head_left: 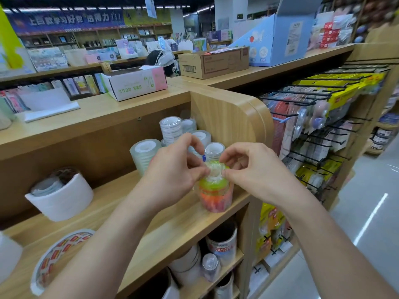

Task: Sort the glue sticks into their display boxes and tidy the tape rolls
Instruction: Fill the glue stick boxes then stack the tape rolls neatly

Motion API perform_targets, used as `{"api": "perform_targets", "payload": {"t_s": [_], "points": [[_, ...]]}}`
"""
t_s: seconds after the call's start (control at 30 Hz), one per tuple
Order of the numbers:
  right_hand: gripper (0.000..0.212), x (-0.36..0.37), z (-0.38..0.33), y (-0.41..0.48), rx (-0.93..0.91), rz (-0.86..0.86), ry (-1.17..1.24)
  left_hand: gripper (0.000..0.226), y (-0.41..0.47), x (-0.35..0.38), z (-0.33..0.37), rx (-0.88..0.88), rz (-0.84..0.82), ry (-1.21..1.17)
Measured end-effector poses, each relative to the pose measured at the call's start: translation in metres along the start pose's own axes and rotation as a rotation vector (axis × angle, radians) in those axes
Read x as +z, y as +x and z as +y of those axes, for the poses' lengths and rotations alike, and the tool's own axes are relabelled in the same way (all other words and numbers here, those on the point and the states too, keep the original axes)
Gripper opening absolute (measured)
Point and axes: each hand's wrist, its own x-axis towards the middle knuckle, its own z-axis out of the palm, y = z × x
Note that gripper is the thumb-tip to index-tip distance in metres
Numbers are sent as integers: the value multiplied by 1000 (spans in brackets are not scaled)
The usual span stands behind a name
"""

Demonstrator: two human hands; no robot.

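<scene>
Left hand [172,171] and right hand [254,171] each pinch, thumb against forefinger, the crumpled top of a clear plastic sleeve [214,170]. The sleeve holds a stack of green, orange and pink tape rolls [216,197], standing upright near the right front edge of a pale wooden shelf [133,212]. Just behind stand wrapped stacks of clear tape rolls [144,154]. Well to the left, a wide white roll [62,199] has smaller rolls tucked in its core.

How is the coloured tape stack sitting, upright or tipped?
Upright: the stack stands on end on the shelf, green roll uppermost; left hand and right hand pinch its wrap.
</scene>
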Motion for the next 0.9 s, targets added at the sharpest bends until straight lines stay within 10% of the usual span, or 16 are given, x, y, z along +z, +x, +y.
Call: {"api": "perform_targets", "payload": {"t_s": [0.1, 0.4, 0.9], "points": [[15, 1, 2, -2, -61, -11, -24, 3, 0, 3, 10, 85, 3, 198], [9, 8, 13, -6, -256, 48, -140, 40, -3, -5, 2, 263, -401, 545], [8, 33, 29, -27, -303, 469, -110, 32, -4, 23, -15, 435, -6, 477]]}}
